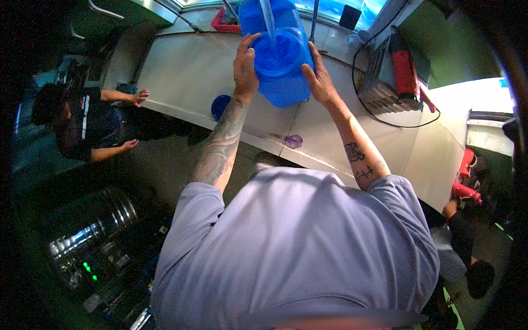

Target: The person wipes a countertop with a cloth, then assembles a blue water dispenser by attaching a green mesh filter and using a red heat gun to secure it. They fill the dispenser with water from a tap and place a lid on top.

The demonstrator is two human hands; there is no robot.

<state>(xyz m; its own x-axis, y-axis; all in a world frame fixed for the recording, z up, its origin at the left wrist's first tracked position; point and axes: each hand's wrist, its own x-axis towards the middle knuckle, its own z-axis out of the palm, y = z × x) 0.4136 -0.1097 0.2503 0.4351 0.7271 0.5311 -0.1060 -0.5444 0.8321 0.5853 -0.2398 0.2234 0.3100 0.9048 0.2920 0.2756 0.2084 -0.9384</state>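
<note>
A translucent blue plastic water jug (285,91) with a wide round mouth is held over the pale counter (181,77), at its far side. A grey metal pipe or a stream (267,19) comes down to the mouth; which it is I cannot tell. My left hand (246,69) grips the jug's left side near the rim. Against its right side presses my right hand (320,80), thumb toward me. A round blue lid (220,107) lies to the left of the jug. Nearer me, at the counter's front edge, is a small purple looped object (294,141).
A red basket (225,21) stands at the back left. On the right a grey ribbed block (385,77) carries a red-handled tool (404,71), with a black cable (379,118) looping round. Another person (82,121) is at left. A metal drum (93,225) stands lower left.
</note>
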